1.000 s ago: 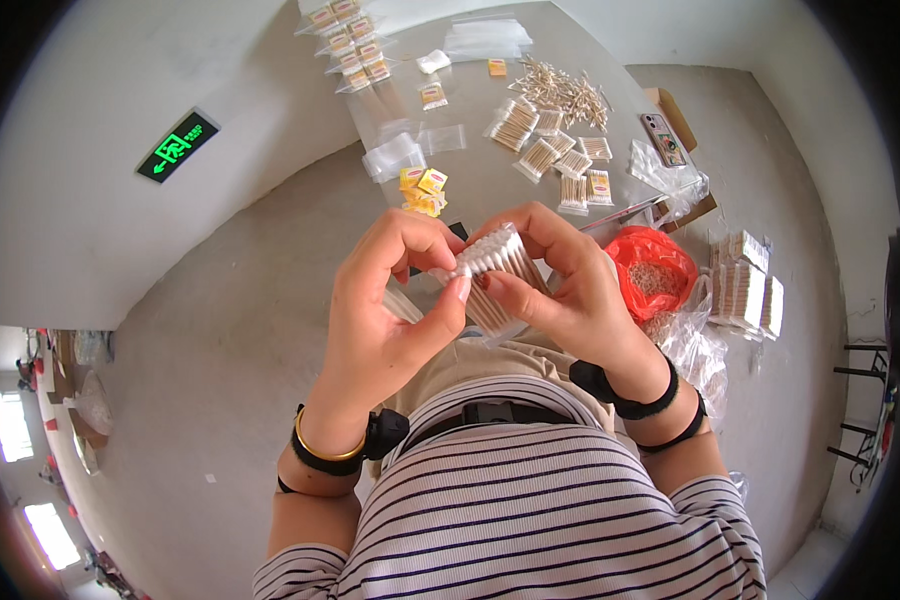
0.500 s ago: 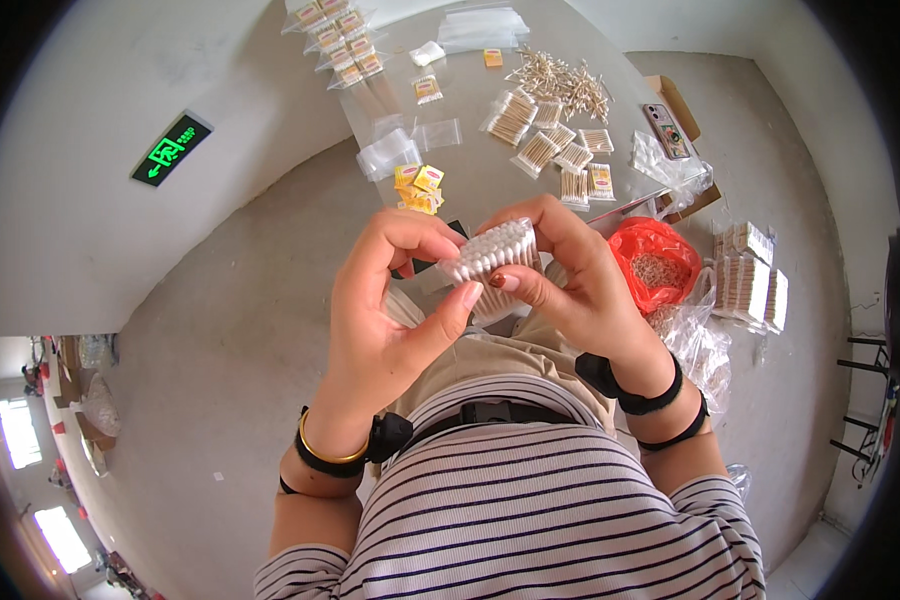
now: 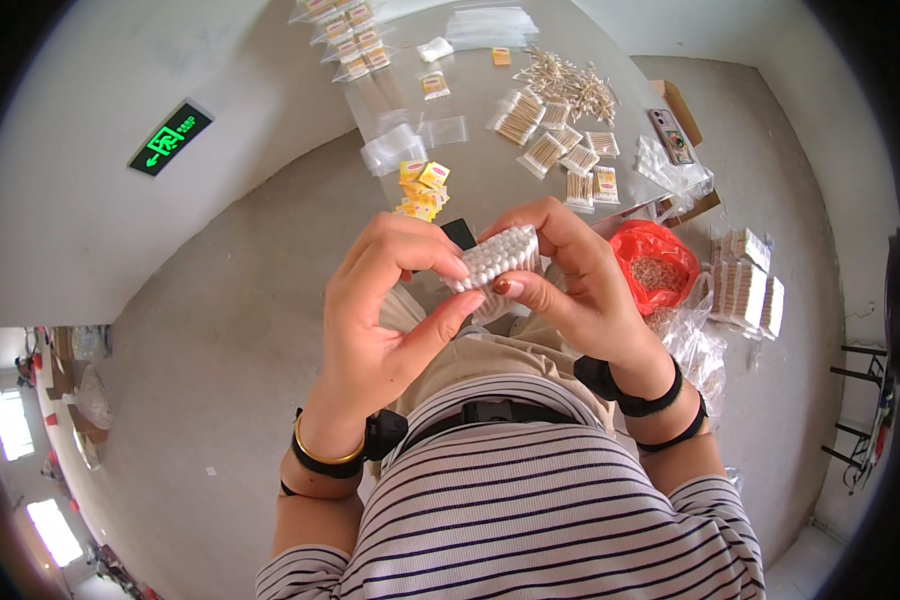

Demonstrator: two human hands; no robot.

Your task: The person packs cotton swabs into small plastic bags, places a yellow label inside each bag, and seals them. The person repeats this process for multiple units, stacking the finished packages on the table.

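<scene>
Above my lap I hold a bag of cotton swabs (image 3: 500,254), its white tips facing up in tight rows and clear film around the sticks. My left hand (image 3: 375,300) pinches its left end between thumb and fingertips. The thumb of my right hand (image 3: 585,290) presses the near side, while its fingers wrap round the right end and far side. Just beyond, on the table (image 3: 470,190), lie yellow cards (image 3: 423,190) in a small heap. Several flat bags of swabs (image 3: 544,154) lie to their right, with a pile of loose swabs (image 3: 573,84) behind.
Clear empty bags (image 3: 395,150) lie at the table's left edge, with packed bags (image 3: 355,40) stacked behind them. A phone (image 3: 671,136) rests at the right edge. Beside the table are an open red bag (image 3: 655,265) and stacked swab packs (image 3: 745,285).
The bag of swabs has turned slightly, showing more of its tips. My left fingertips have come down onto its left end. My right hand keeps its grip.
</scene>
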